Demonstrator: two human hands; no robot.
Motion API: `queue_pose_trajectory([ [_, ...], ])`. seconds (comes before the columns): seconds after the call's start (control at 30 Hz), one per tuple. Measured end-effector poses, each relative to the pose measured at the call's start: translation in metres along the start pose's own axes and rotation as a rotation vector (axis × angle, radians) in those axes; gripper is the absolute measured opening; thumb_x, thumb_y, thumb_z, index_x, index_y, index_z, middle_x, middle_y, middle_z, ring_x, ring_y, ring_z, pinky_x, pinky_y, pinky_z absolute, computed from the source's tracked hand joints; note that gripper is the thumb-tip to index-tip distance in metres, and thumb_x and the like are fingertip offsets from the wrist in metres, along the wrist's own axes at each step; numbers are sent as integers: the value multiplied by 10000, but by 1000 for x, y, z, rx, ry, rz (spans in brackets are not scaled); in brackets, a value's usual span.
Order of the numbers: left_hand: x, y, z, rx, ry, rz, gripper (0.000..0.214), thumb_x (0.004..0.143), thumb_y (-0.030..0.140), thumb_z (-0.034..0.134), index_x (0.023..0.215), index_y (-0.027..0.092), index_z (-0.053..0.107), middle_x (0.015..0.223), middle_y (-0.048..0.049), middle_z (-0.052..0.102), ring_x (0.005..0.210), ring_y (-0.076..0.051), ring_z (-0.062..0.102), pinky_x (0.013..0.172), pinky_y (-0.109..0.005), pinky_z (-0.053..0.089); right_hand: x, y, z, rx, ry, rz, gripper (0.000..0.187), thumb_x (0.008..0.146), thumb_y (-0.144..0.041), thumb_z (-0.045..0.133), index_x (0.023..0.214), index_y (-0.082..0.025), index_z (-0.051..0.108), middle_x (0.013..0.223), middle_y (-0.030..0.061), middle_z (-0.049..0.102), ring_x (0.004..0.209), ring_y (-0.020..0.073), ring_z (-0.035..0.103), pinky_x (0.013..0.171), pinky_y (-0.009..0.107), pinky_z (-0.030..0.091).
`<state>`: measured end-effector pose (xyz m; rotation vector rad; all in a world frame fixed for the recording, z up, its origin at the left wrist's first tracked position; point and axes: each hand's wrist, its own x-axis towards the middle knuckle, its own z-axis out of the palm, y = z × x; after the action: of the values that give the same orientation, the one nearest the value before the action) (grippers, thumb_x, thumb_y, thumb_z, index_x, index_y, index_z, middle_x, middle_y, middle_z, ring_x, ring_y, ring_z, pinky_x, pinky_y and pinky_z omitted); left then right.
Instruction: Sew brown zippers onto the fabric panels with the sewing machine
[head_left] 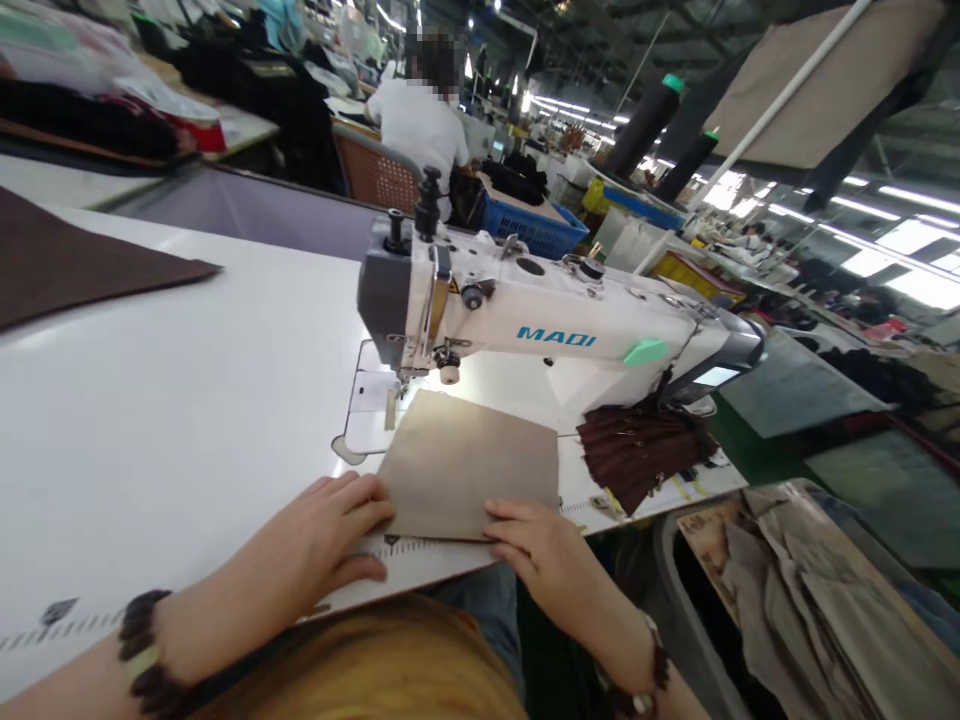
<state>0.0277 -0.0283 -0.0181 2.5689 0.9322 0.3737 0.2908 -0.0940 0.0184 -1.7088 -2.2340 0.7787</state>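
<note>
A tan fabric piece point(469, 460) lies flat on the white sewing table point(187, 420), just in front of the needle of a white sewing machine point(555, 330). My left hand point(330, 535) rests on the table with fingers spread, its fingertips touching the fabric's near left corner. My right hand point(544, 555) lies at the fabric's near right edge, fingers bent and pressed onto that edge. Both wrists wear dark bead bracelets.
A dark brown pleated fabric stack point(637, 450) sits right of the machine. A brown cloth point(67, 260) lies at the far left. A grey bin with tan pieces point(802, 600) stands at the lower right. A person in white point(416, 125) sits ahead beside a blue crate point(536, 225).
</note>
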Motion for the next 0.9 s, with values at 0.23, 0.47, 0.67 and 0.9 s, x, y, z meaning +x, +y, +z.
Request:
queue_pose_trajectory([
  [0.23, 8, -2, -14, -237, 6, -162, 316, 922, 297, 353, 762, 177, 599, 832, -15, 533, 714, -121, 530, 658, -224, 409, 22, -5, -24, -20, -137, 154, 283, 882, -249, 443, 680, -164, 623, 804, -2, 547, 729, 82, 501, 664, 205, 322],
  [0.47, 16, -10, -9, -109, 4, -271, 225, 874, 268, 467, 708, 171, 584, 746, -2, 518, 653, -132, 521, 603, -250, 380, 30, -3, -14, -115, -152, 286, 158, 847, -254, 498, 752, -177, 598, 719, -5, 598, 692, 107, 512, 602, 213, 248],
  [0.67, 20, -1, -13, 95, -42, -287, 128, 840, 210, 519, 738, 150, 568, 792, -27, 523, 677, -157, 514, 609, -273, 385, 30, -14, -10, -308, -228, 317, 91, 846, -225, 507, 902, -190, 569, 806, 25, 631, 783, 181, 589, 611, 236, 280],
  [0.9, 16, -4, -16, 461, 60, 156, 348, 838, 88, 432, 1159, 186, 524, 1145, -75, 525, 966, -218, 483, 822, -345, 366, 33, -31, -1, -428, -242, -54, 397, 807, -252, 588, 1183, -319, 477, 951, 23, 609, 837, 203, 591, 681, 291, 438],
])
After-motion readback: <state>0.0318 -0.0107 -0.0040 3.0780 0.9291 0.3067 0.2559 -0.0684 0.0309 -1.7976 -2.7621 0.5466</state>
